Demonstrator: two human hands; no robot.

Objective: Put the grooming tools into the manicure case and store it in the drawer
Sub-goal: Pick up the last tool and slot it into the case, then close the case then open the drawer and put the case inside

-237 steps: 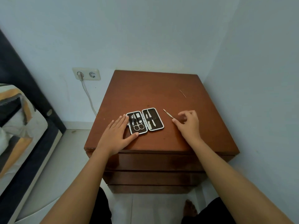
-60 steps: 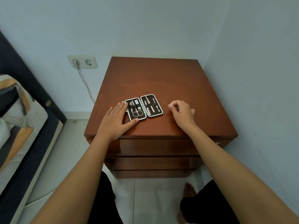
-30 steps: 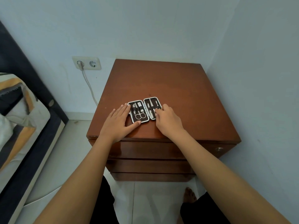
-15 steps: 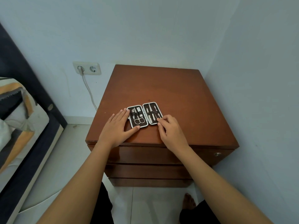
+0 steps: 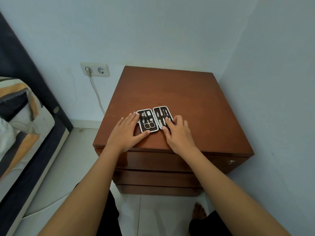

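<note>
The left hand (image 5: 127, 132) is laid flat with fingers spread at nine o'clock of the manicure case (image 5: 154, 119), which lies open on the nightstand (image 5: 170, 92). At three o'clock the right hand (image 5: 177, 132) is pressed, fingers apart, on the tools; closing and drawer storage are judged outstanding

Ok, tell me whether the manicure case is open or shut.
Open: the manicure case lies spread flat, both halves showing tools.
</note>
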